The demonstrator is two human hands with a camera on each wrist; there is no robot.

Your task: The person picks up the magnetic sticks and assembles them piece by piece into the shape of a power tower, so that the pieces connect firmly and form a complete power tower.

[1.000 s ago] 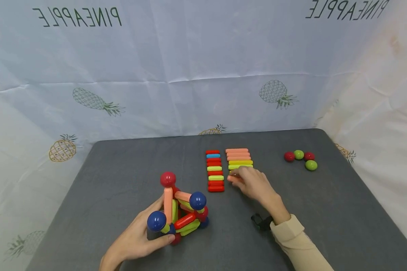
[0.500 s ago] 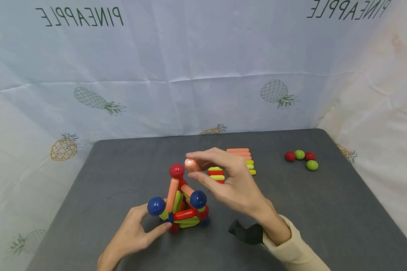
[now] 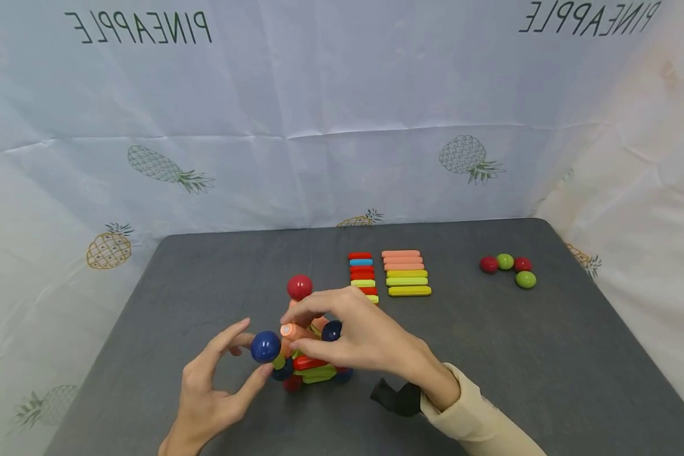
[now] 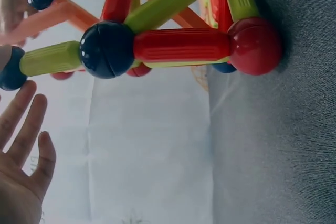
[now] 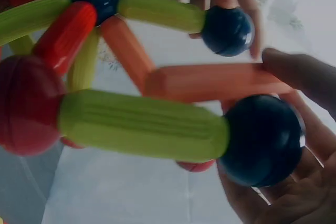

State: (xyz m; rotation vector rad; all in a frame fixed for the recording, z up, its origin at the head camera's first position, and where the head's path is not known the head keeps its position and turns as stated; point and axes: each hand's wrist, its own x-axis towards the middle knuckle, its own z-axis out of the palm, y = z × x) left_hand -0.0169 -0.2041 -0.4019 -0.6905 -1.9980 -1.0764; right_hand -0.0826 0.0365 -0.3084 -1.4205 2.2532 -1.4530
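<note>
In the head view a structure of coloured rods and balls stands on the table, a red ball (image 3: pixel 299 287) at its top. The left hand (image 3: pixel 213 383) has thumb and fingers around its upper left blue ball (image 3: pixel 265 346); the left wrist view shows fingertips at that blue ball (image 4: pixel 11 72). The right hand (image 3: pixel 356 329) pinches an orange rod (image 3: pixel 294 332) by one end, above the structure and between its two upper blue balls. In the right wrist view the pinched orange rod (image 5: pixel 220 81) lies beside a green rod (image 5: pixel 142 124).
Behind the structure lie a column of red, blue and green rods (image 3: pixel 361 262) and a column of orange, yellow and green rods (image 3: pixel 406 282). Several red and green balls (image 3: pixel 505 261) rest at the right back. A printed cloth (image 3: pixel 319 177) hangs behind the table (image 3: pixel 547 354).
The right hand picked up an orange rod from the right column and brought it left over the structure. The left hand moved from the structure's side up to the upper left blue ball.
</note>
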